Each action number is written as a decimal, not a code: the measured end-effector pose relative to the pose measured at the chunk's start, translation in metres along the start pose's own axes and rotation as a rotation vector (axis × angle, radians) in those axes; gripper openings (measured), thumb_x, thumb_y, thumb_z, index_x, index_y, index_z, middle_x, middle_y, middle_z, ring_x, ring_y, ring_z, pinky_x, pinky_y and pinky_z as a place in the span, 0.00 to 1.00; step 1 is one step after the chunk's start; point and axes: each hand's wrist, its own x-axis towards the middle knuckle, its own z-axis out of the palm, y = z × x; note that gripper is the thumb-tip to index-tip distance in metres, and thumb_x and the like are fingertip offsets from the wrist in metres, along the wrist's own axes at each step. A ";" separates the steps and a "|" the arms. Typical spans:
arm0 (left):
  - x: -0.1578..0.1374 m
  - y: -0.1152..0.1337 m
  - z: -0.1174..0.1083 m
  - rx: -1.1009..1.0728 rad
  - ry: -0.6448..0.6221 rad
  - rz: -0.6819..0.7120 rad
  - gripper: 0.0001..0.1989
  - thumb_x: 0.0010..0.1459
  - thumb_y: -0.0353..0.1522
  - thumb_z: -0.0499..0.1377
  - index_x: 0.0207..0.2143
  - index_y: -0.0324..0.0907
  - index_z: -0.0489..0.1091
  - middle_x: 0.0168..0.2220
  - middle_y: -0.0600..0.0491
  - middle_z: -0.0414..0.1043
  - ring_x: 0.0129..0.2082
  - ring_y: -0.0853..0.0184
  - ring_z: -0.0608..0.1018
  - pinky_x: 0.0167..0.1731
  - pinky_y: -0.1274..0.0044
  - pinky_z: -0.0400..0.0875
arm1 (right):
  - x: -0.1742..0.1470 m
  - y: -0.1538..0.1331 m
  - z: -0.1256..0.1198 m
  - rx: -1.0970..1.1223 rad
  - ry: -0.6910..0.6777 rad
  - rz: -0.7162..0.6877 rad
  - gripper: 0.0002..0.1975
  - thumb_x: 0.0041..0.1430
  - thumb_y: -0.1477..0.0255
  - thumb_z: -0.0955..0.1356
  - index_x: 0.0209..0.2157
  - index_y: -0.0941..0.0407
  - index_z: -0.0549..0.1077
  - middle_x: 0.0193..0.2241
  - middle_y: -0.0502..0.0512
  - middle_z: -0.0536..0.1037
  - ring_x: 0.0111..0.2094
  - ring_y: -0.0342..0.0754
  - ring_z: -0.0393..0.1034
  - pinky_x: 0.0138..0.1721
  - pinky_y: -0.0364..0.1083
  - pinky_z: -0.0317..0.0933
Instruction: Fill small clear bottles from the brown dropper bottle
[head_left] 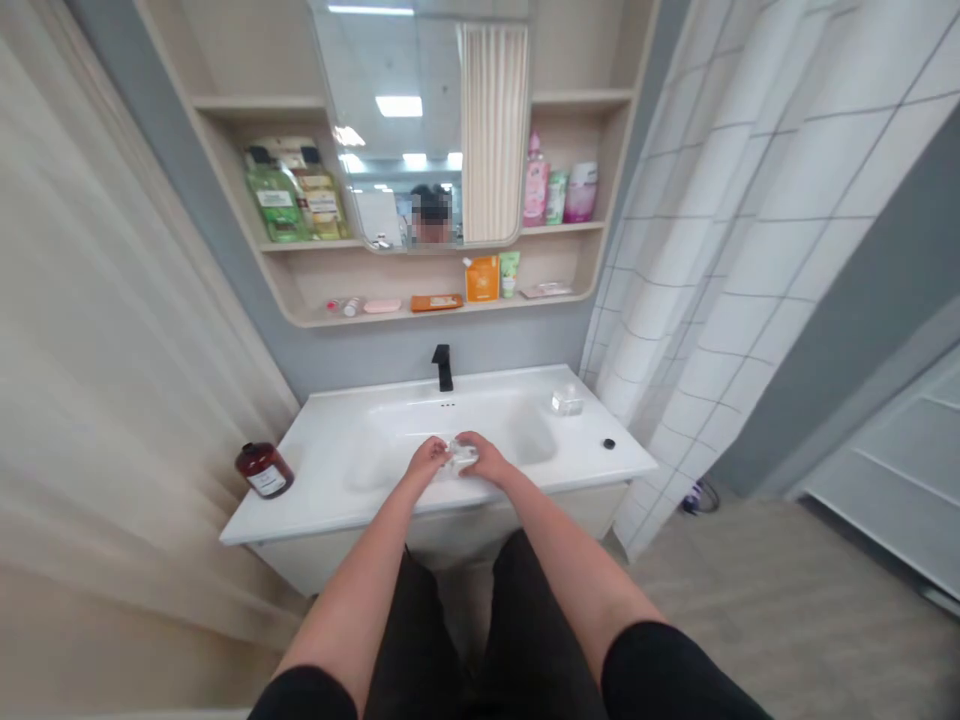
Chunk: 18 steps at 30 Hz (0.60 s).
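Over the front of the white sink (525, 425), my right hand (489, 462) is wrapped round a small clear container (463, 456). My left hand (429, 456) is closed with curled fingers at the container's left end; what sits between these fingertips is too small to make out. Much of the container is covered by the fingers. A small black cap (609, 443) lies on the counter at the right, and a clear square box (567, 401) stands on the sink's right rim. Behind both hands rises a black faucet (443, 368).
A brown bottle (264, 470) with a white label stands at the counter's left end. Bottles, tubes and an orange pouch (481, 278) fill parts of the wall shelf (330, 318) around a mirror (405, 130). Curtains hang left and right.
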 end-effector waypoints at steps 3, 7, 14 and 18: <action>-0.001 -0.001 -0.001 0.000 -0.012 -0.004 0.17 0.51 0.45 0.72 0.37 0.49 0.71 0.29 0.58 0.75 0.30 0.62 0.76 0.32 0.74 0.67 | 0.002 0.003 0.000 -0.004 0.024 0.024 0.43 0.35 0.73 0.87 0.57 0.46 0.82 0.59 0.56 0.85 0.62 0.64 0.81 0.72 0.65 0.73; 0.003 -0.004 0.000 0.047 -0.004 -0.066 0.21 0.57 0.54 0.69 0.28 0.50 0.68 0.19 0.57 0.68 0.24 0.62 0.71 0.31 0.72 0.64 | 0.004 0.003 0.001 -0.008 0.053 0.042 0.44 0.34 0.72 0.88 0.58 0.46 0.81 0.61 0.58 0.84 0.59 0.61 0.82 0.68 0.65 0.76; 0.014 -0.012 0.001 0.051 0.160 -0.114 0.29 0.66 0.62 0.59 0.24 0.52 0.63 0.19 0.55 0.65 0.23 0.59 0.73 0.32 0.69 0.66 | 0.003 0.005 0.001 -0.024 0.131 0.034 0.46 0.37 0.73 0.87 0.62 0.46 0.79 0.67 0.60 0.81 0.65 0.65 0.80 0.73 0.66 0.73; 0.011 -0.011 -0.002 0.007 0.223 -0.078 0.26 0.66 0.60 0.60 0.28 0.52 0.63 0.24 0.55 0.70 0.27 0.60 0.76 0.34 0.70 0.70 | 0.005 0.006 0.001 -0.090 0.197 0.064 0.49 0.39 0.75 0.86 0.66 0.46 0.80 0.65 0.60 0.81 0.65 0.66 0.80 0.72 0.67 0.74</action>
